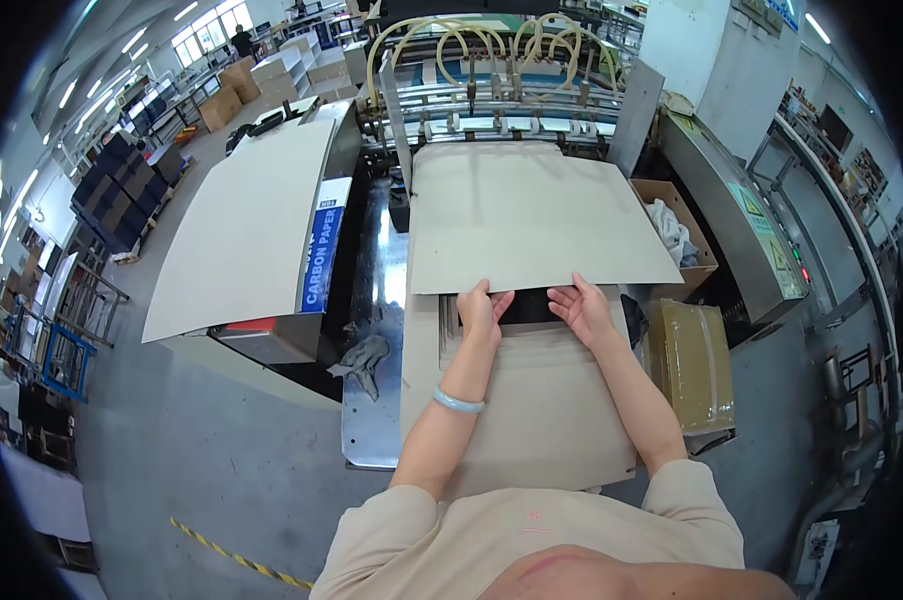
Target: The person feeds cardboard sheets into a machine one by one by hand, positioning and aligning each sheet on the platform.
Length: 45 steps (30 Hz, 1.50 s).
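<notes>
A large grey-beige cardboard sheet (536, 220) lies in front of the machine's rollers, its near edge raised over a dark gap. My left hand (483, 312) is closed on that near edge, thumb on top and fingers below. To its right, my right hand (581, 310) pinches the same edge in the same way. Beneath my forearms lies more flat board (541, 410), with several stacked edges showing near the gap.
Another large sheet (241, 215) and a blue carbon paper box (321, 250) rest on the left table. A grey cloth (364, 362) lies on the metal plate. At right are an open box with white cloth (671, 230) and a taped carton (693, 365). The machine (501, 100) stands ahead.
</notes>
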Tool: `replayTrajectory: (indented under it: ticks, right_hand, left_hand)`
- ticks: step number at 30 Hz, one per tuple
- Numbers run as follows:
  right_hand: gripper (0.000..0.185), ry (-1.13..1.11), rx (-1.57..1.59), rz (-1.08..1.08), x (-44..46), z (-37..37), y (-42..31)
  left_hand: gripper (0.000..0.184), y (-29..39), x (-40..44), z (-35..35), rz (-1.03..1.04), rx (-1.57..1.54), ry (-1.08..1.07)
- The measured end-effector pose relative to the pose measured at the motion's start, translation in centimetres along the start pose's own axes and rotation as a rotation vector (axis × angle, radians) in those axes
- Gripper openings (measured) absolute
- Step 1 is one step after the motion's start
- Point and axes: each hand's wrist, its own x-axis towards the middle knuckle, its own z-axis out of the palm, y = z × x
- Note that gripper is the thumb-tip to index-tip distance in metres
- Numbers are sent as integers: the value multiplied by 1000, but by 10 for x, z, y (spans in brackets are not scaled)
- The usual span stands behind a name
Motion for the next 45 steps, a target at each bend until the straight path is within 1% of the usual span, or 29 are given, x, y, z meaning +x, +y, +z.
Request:
replayTrajectory:
  ticks: [7, 10, 16, 21, 25, 26, 30, 35, 41, 45]
  right_hand:
    - [28, 68, -70, -69, -7, 21, -12]
    - [27, 100, -144, -95, -9, 22, -11]
    - [27, 88, -174, -122, -10, 19, -18]
    - [29, 160, -222, -142, -10, 23, -19]
    - [23, 171, -355, -186, -12, 31, -24]
    - [23, 171, -355, -186, -11, 31, -25]
    - [26, 205, -337, -162, -1, 33, -33]
    - [25, 165, -280, -128, 31, 18, -30]
    - [23, 150, -238, -141, 51, 26, -30]
    - [19, 133, -213, -144, 66, 30, -31]
  left_hand:
    - [23, 0, 3, 0, -3, 2, -28]
    - [22, -2, 2, -3, 6, -26, -42]
    - [22, -2, 3, -3, 3, -38, -38]
    - [21, -1, 5, -4, 3, -40, -33]
    - [23, -1, 5, -4, -7, -22, -14]
    - [23, -1, 5, -4, -6, -22, -14]
    - [27, 1, 4, -2, -52, -48, -166]
    - [32, 2, 0, -3, -83, -10, -212]
    - [38, 1, 2, -5, -102, -12, -238]
    - [41, -1, 3, -6, -119, -7, -245]
